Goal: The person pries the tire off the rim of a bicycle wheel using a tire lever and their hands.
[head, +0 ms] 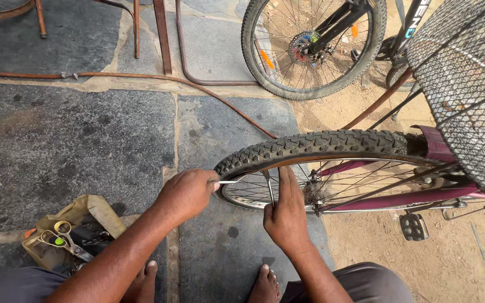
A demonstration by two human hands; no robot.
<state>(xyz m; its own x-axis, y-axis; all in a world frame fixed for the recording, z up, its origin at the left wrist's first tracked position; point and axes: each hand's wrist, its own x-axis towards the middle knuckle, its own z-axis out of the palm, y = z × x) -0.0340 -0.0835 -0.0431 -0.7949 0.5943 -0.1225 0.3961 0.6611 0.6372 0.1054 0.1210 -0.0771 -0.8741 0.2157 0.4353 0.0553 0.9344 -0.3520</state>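
- L hand (185, 193): I clench a thin metal lever (228, 182), tip under tyre (310, 147) bead, near-left of rim (242, 197).
- R hand (285, 216): I grip 2nd lever (269, 188) upright just right of it.
- Step, as I judge: prying bead off; next needs levers worked along rim w/o pinching tube.

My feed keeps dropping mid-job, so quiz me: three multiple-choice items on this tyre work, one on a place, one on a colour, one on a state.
1. Where does the tool pouch lie?
A. in the wire basket
B. on the stone floor by the left arm
C. on the sand

2. What colour is the near bicycle's frame?
A. maroon
B. green
C. white

3. How is the left hand?
A. open and flat
B. resting on the pedal
C. closed on a thin metal lever at the tyre

Answers:
1 B, it sits on the paving beside the forearm.
2 A, the tubes are maroon.
3 C, the fist grips the lever at the rim.
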